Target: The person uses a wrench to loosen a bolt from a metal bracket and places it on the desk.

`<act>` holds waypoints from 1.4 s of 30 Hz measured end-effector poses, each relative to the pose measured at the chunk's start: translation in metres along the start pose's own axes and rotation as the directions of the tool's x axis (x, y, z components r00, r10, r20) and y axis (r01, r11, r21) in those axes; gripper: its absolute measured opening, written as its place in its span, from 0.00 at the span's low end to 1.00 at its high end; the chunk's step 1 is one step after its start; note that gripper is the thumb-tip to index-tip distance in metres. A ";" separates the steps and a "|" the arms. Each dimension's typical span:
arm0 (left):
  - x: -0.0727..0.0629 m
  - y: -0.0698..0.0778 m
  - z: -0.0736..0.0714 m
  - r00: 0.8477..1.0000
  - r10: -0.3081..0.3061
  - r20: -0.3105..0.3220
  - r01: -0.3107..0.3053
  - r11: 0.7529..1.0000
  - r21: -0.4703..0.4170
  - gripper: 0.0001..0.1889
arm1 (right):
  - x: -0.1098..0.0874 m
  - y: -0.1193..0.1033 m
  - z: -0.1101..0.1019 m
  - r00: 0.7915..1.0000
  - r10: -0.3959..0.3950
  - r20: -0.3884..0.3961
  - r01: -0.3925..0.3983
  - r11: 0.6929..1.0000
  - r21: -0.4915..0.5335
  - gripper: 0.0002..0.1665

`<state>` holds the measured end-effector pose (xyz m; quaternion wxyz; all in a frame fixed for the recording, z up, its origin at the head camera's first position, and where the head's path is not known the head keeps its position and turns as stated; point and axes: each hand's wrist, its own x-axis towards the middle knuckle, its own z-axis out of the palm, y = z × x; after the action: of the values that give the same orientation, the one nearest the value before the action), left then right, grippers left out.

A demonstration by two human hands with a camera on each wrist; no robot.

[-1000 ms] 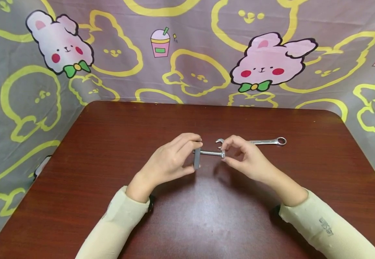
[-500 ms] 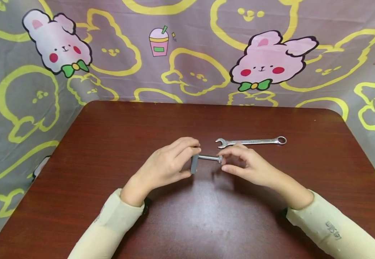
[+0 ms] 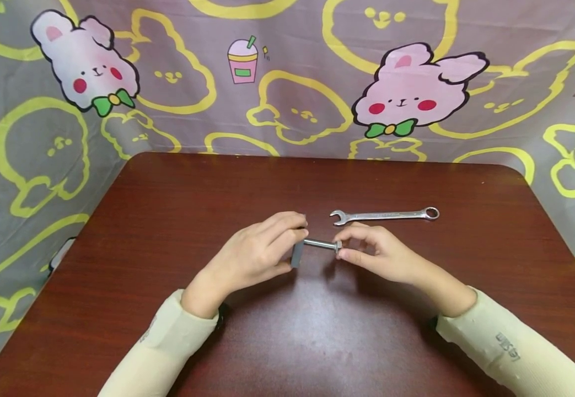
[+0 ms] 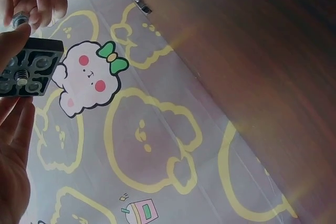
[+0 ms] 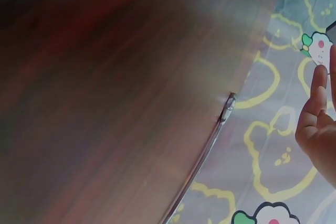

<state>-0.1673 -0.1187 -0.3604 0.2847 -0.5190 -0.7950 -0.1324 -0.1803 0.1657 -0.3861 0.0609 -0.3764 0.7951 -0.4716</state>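
Note:
In the head view, my left hand (image 3: 254, 255) grips a dark grey square plate (image 3: 297, 253) between the thumb below and fingers above. A silver hex bolt (image 3: 321, 243) runs through the plate, its head pointing right. My right hand (image 3: 383, 255) pinches the bolt head with thumb and fingertips. In the left wrist view, the threaded tip of the bolt (image 4: 22, 78) sticks out of the recessed face of the plate (image 4: 44, 61). The right wrist view catches only part of my right hand (image 5: 319, 129); the bolt is out of sight there.
A silver combination wrench (image 3: 383, 216) lies on the reddish-brown table (image 3: 218, 187) just beyond my right hand, open end to the left. A cartoon-patterned cloth (image 3: 307, 49) hangs behind the table and along its sides.
Both hands, with plate and bolt, have come slightly nearer the body, uncovering the whole wrench. The right fingers have shifted around the bolt head, looking looser half a second ago.

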 end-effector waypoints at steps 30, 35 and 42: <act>0.004 0.000 -0.005 0.998 -0.054 -0.031 0.054 0.998 -0.020 0.30 | 0.000 -0.013 -0.001 0.981 -0.051 -0.186 0.029 0.993 -0.118 0.17; 0.003 -0.002 -0.004 0.995 -0.042 -0.091 0.044 0.999 0.011 0.30 | 0.001 -0.011 0.000 0.979 -0.035 -0.200 0.027 0.999 -0.042 0.12; 0.002 -0.004 -0.003 0.990 -0.037 -0.133 0.039 0.999 0.017 0.29 | 0.010 -0.016 0.003 0.966 0.018 -0.257 -0.012 1.000 0.026 0.07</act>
<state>-0.1708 -0.1207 -0.3561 0.3392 -0.4910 -0.7854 -0.1642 -0.1777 0.1528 -0.3724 -0.0346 -0.3054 0.7934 -0.5254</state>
